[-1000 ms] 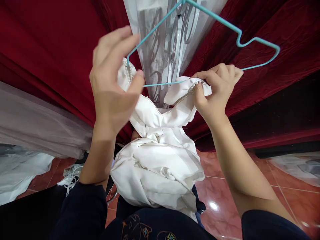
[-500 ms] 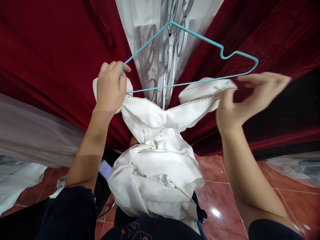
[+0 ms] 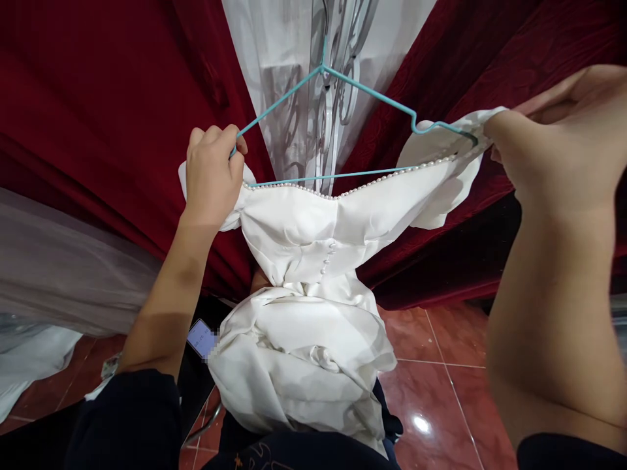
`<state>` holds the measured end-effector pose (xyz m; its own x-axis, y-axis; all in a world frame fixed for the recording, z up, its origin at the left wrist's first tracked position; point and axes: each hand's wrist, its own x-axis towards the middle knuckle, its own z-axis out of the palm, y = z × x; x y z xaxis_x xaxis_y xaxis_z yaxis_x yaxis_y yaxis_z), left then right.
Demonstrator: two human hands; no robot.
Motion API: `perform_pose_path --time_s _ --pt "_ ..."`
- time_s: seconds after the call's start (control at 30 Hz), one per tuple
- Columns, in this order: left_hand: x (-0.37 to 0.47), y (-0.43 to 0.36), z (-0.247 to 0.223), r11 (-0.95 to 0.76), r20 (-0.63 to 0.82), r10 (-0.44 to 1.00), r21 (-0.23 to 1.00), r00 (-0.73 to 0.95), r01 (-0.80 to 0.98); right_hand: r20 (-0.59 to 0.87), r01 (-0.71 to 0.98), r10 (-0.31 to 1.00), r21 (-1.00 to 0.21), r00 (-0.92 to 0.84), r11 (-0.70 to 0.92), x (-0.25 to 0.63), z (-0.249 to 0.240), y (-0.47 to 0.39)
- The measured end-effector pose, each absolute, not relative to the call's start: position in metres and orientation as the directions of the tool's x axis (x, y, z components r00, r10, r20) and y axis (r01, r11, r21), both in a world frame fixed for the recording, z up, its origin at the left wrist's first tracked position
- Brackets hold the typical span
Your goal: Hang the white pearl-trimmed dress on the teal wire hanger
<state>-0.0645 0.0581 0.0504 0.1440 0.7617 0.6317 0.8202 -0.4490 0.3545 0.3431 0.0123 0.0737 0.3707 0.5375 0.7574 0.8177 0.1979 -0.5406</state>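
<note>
A white dress (image 3: 304, 222) with a pearl-trimmed neckline and small buttons hangs before me, its skirt bunched over my lap. A light-blue hanger (image 3: 367, 93) spans the neckline, hook at the top. My left hand (image 3: 213, 173) is closed around the hanger's left end, with the left sleeve under it. At the far right, my right hand (image 3: 563, 130) pinches the dress's right sleeve (image 3: 470, 130), pulled out over the hanger's right end. The right fingertips are partly hidden behind the hand.
Dark red curtains (image 3: 122, 98) hang on both sides. White ornate metalwork (image 3: 326, 124) stands behind the hanger against white cloth. A lit phone (image 3: 202, 338) lies on a black surface at the left. Red tiles (image 3: 431, 391) cover the floor. Pale fabric (image 3: 34, 365) lies at lower left.
My right hand has moved right and up, drawing the right sleeve over the hanger's right end, which stood bare. The hanger's top has dropped slightly. My left hand has kept its grip.
</note>
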Motion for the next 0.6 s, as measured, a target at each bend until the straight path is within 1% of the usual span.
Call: perform_pose_path --time_s 0.13,0.2,0.33,0.43,0.5,0.6 --pt "-0.068 0.064 0.049 -0.431 0.69 0.715 0.307 0.114 0.848 0.776 0.863 0.524 -0.485 0.351 0.142 0.308 0.086 0.02" --pt "-0.069 0.066 0.049 -0.44 0.708 0.698 0.308 0.105 0.844 0.779 0.87 0.521 -0.476 0.348 0.131 0.301 0.085 0.023" --pt "-0.062 0.055 0.055 -0.44 0.698 0.706 0.294 0.124 0.849 0.796 0.841 0.504 -0.494 0.336 0.22 0.313 0.08 0.015" --pt "-0.052 0.041 0.061 -0.421 0.709 0.695 0.265 0.121 0.867 0.802 0.862 0.52 -0.457 0.294 0.218 0.316 0.08 0.003" --pt "-0.045 0.035 0.062 -0.432 0.72 0.68 0.241 0.139 0.869 0.782 0.857 0.575 -0.449 0.241 0.251 0.304 0.084 -0.003" --pt "-0.037 0.033 0.057 -0.484 0.717 0.665 0.2 0.21 0.852 0.747 0.769 0.646 -0.504 0.159 0.393 0.278 0.091 -0.001"
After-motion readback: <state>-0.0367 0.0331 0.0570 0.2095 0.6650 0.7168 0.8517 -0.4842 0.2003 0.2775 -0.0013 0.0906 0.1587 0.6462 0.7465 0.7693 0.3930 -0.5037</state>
